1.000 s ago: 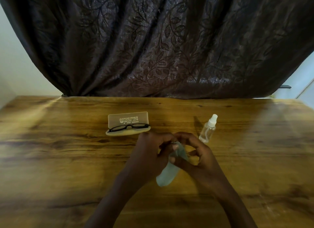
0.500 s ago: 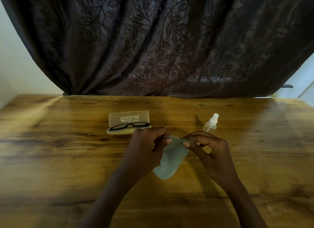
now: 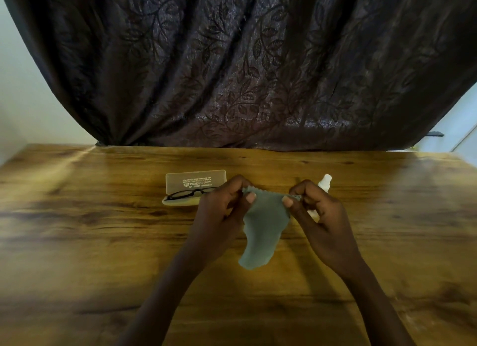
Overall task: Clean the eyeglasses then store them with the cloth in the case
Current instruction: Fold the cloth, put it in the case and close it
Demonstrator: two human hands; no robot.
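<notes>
Two hands — left hand (image 3: 219, 211), right hand (image 3: 320, 216) — pinch a grey-green zigzag-edged cleaning cloth (image 3: 263, 227) by its top corners; best spread taut before wiping the black-framed eyeglasses (image 3: 189, 193).

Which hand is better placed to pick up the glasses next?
Probably the left hand: it is right beside the glasses in the open case, while the right hand is over by the spray bottle.
</notes>
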